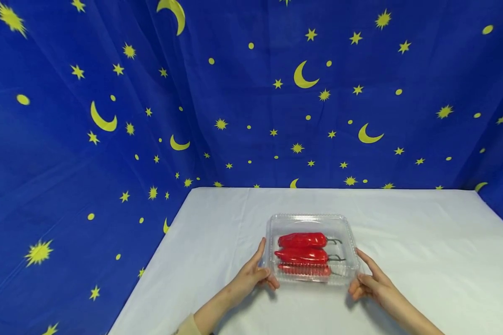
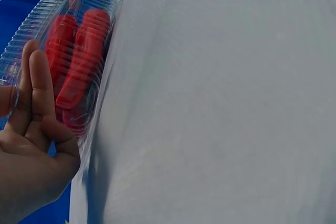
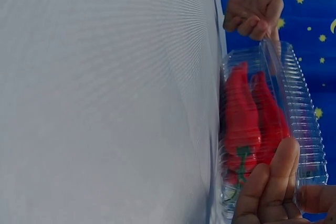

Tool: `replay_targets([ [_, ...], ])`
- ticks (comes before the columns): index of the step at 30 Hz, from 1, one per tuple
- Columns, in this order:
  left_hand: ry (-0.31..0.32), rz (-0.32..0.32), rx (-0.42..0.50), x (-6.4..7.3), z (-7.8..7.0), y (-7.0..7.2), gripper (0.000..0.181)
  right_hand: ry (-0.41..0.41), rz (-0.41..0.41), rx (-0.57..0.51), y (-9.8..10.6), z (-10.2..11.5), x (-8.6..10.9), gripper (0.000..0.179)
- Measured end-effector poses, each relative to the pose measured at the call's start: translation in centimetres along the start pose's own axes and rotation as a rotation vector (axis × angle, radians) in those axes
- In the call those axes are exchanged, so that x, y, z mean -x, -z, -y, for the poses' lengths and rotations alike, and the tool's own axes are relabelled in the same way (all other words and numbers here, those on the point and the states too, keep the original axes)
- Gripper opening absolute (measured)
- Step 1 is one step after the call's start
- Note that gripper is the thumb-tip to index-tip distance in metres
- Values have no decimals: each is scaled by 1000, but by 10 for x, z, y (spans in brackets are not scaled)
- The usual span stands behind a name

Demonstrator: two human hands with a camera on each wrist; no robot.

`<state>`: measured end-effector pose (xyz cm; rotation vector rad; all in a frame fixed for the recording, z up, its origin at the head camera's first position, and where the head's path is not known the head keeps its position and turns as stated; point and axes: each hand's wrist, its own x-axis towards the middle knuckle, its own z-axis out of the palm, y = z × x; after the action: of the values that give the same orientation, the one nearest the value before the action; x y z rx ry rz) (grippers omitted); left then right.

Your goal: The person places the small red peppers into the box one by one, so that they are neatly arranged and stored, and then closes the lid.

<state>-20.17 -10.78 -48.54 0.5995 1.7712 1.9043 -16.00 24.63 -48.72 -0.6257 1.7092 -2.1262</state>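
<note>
A clear plastic clamshell container (image 1: pixel 310 223) with ribbed sides, its lid down, holds long red peppers with green stems. Two peppers, a far one (image 1: pixel 302 239) and a near one (image 1: pixel 302 255), show whole through the lid; another red shape (image 1: pixel 303 270) shows through the ribbed front wall. At the left side, my left hand (image 1: pixel 251 277) pinches the container's rim between thumb and fingers. My right hand (image 1: pixel 373 284) grips the opposite side the same way. In the right wrist view, fingers (image 3: pixel 283 166) lie along the container's wall below the rim.
A white cloth (image 1: pixel 423 242) covers the table under the container. Blue fabric (image 1: pixel 243 93) with yellow moons and stars hangs behind the table and along its left and right sides.
</note>
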Motion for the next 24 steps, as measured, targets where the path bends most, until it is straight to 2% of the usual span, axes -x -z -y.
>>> replay_targets([
  [6,-8,1,-12,-1,1,0,78,-33,-40,20,-1,0,1,55],
  [14,-54,49,-4,-1,1,0,77,-21,-3,-27,0,1,2,55],
  [20,-45,33,-26,-2,1,0,76,-11,5,-34,0,1,2,56],
  [24,-40,7,-88,-1,-4,0,74,-29,5,60,2,6,1,58],
])
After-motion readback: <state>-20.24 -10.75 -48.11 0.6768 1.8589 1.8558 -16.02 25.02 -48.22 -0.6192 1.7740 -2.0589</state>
